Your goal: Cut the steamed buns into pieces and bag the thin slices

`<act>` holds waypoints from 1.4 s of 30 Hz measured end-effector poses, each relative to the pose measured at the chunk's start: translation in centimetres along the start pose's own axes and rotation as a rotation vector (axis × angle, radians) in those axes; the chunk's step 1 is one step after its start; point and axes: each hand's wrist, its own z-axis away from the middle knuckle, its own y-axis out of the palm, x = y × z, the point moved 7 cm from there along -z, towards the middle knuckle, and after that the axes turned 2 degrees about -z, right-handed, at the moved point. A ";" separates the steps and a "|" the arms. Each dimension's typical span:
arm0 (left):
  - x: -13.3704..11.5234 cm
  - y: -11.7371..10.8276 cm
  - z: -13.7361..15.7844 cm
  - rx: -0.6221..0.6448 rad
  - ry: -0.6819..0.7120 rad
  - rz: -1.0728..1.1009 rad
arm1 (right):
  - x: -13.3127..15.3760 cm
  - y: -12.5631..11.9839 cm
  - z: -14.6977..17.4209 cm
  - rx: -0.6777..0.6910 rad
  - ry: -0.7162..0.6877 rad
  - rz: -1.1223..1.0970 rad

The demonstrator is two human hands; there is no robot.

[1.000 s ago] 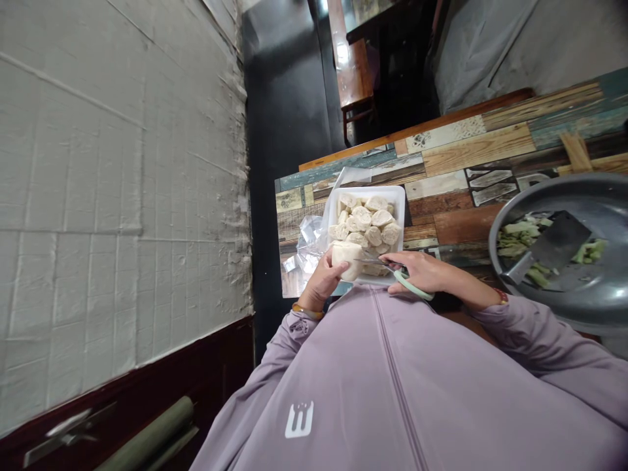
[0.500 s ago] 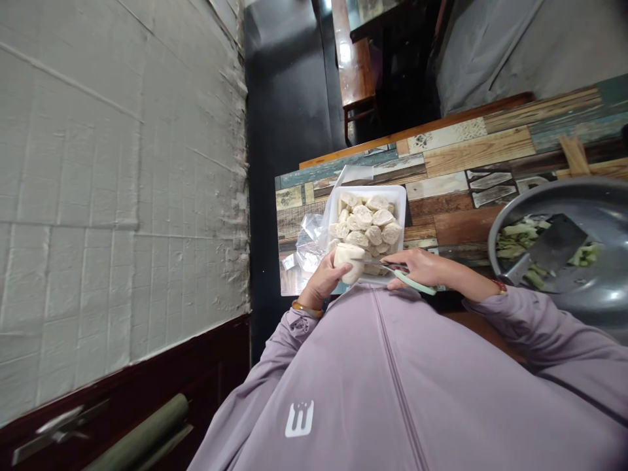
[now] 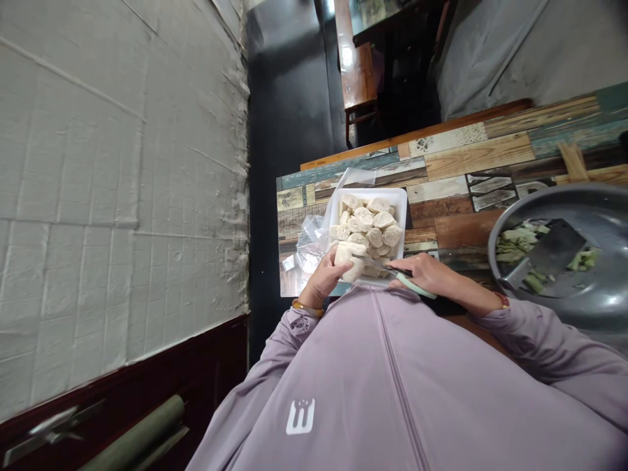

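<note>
My left hand (image 3: 324, 280) grips a pale white bun-shaped lump (image 3: 349, 259) just in front of my chest. My right hand (image 3: 426, 273) holds scissors with mint-green handles (image 3: 409, 281); the blades reach left into the lump. Right behind both hands stands a white square tray (image 3: 401, 201) filled with several cut pale pieces (image 3: 369, 224). The tray rests on a table with a patchwork wood pattern (image 3: 466, 157).
A large grey metal basin (image 3: 589, 294) at the right holds a cleaver (image 3: 547, 254) and green vegetable pieces (image 3: 513, 242). Crumpled clear plastic (image 3: 307, 248) lies left of the tray. A tiled wall fills the left side; a wooden bench (image 3: 356, 75) stands beyond the table.
The scissor blades have pushed further into the lump and closed on it. Both hands stay in the same place by the tray.
</note>
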 end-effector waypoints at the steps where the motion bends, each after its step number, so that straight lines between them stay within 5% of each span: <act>1: 0.1 -0.2 0.1 -0.011 -0.007 -0.016 | -0.2 0.1 0.1 0.008 0.012 0.015; 18: -0.2 0.6 0.5 -0.003 -0.051 -0.076 | -1.0 0.3 0.1 0.171 0.206 -0.135; 42: -0.1 1.2 0.6 -0.004 -0.093 -0.119 | -0.2 1.6 -1.4 0.122 0.110 -0.145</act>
